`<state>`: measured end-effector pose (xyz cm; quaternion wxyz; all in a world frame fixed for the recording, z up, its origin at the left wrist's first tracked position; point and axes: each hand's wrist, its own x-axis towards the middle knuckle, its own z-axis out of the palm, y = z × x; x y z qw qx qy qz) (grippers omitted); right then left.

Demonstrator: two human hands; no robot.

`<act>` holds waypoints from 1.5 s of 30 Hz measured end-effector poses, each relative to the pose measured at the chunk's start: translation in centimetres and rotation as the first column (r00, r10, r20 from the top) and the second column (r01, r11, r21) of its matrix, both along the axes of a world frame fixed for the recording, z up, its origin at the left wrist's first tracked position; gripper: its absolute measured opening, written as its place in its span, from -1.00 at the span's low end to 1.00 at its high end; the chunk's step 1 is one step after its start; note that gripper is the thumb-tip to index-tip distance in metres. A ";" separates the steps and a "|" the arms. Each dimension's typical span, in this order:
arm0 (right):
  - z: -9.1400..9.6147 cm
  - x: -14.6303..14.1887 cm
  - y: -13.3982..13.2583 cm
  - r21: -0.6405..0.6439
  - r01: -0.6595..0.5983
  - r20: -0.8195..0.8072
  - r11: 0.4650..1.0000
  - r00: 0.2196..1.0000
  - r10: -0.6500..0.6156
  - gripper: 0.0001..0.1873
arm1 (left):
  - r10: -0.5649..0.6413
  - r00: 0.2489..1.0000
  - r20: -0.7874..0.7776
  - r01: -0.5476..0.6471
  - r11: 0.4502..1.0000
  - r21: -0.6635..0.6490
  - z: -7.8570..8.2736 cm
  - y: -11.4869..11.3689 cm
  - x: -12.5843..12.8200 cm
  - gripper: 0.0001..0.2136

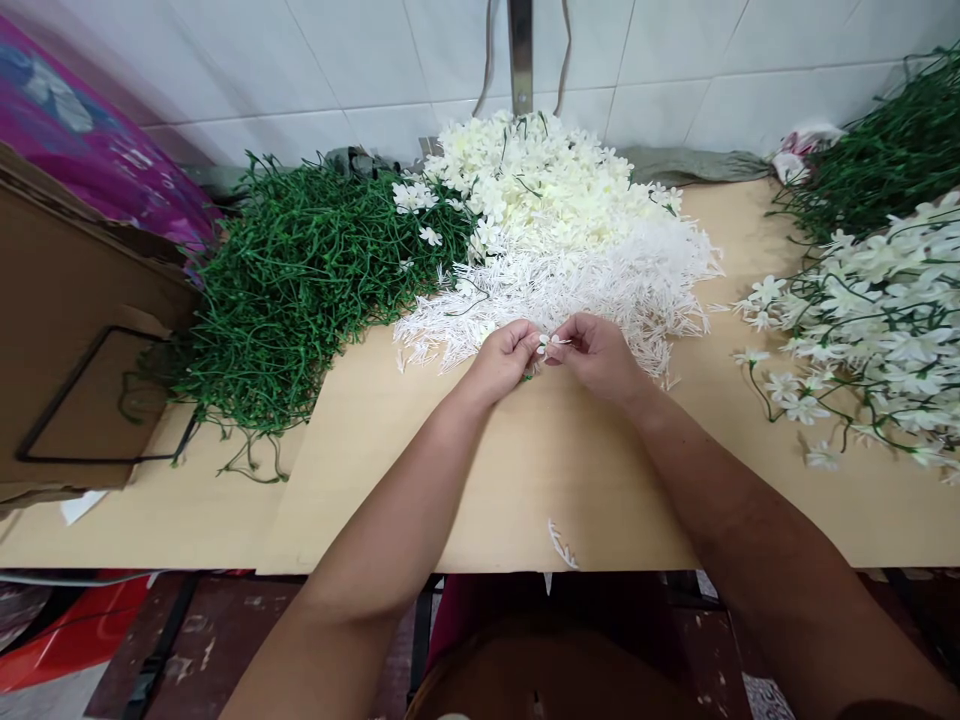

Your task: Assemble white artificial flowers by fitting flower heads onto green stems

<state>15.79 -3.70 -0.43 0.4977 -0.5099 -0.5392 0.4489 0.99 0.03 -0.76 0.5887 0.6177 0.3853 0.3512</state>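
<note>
Close together over the front of the white pile, both my hands meet at a small white artificial flower (545,343). My left hand (506,358) pinches it by its green part, and a bit of green stem shows below the fingers. The fingers of my right hand (596,355) are closed at the flower's other side on a thin white piece, mostly hidden by the fingertips. Just behind the hands lies a heap of thin white plastic pieces (585,285). Loose cream-white petals (555,195) are piled behind that.
Green plastic stems (300,280) are heaped at left, beside a cardboard box (67,340) and a black wire frame (97,460). Assembled white flowers (892,330) lie at right, with more green stems (892,150) behind. A white sprig (561,545) rests near the table's front edge.
</note>
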 end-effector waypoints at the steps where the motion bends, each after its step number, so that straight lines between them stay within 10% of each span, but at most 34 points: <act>1: 0.0 0.0 0.0 0.011 0.005 0.030 1.000 1.000 -0.005 -0.68 | 0.000 1.000 -0.002 0.000 1.000 -0.003 0.0 0.0 0.0 -0.69; 14: -0.2 -0.4 0.1 0.075 0.047 0.148 0.996 0.987 -0.058 -0.83 | -0.042 0.999 -0.032 0.041 0.999 -0.031 0.2 -0.2 0.3 -0.74; 27: 0.4 0.5 0.5 -0.077 -0.096 -0.250 0.992 0.966 0.074 -0.57 | -0.169 0.985 -0.018 0.168 0.985 -0.046 1.5 -0.2 -0.7 -0.59; 45: 0.0 1.2 0.6 -0.073 -0.261 -0.278 0.963 0.932 0.231 -0.53 | -0.215 0.976 0.019 0.216 0.975 -0.056 0.9 -0.5 -0.6 -0.52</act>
